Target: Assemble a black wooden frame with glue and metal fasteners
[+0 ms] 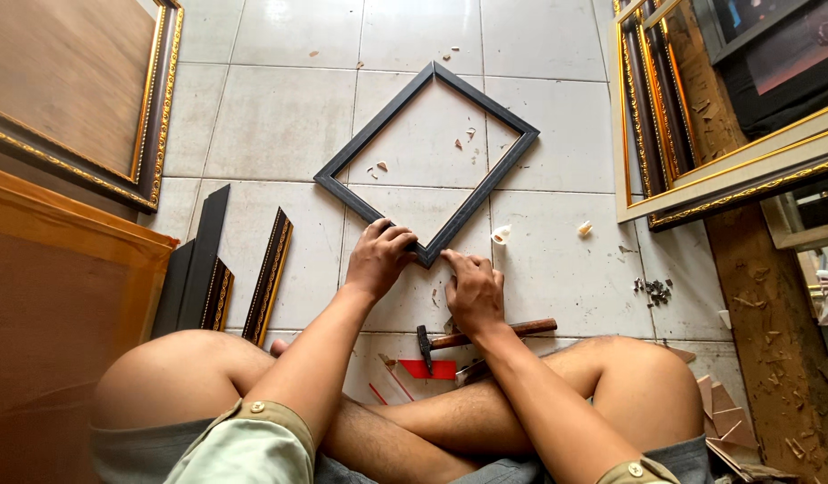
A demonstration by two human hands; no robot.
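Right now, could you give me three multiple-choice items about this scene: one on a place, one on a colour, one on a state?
1. Where does the hammer lie?
A. on the floor tiles by the right hand
B. inside the frame
C. on the wooden bench

2. What colour is the square frame?
A. white
B. black
C. red

3. What are the hands doing?
A. gripping the hammer
B. resting on the knees
C. pressing the frame's near corner

Answers: 1 A, it lies behind the right hand. 2 B, its strips are dark. 3 C, left hand and right hand meet there.

black frame (427, 166), pale grey tiles (279, 116), red card (429, 368)
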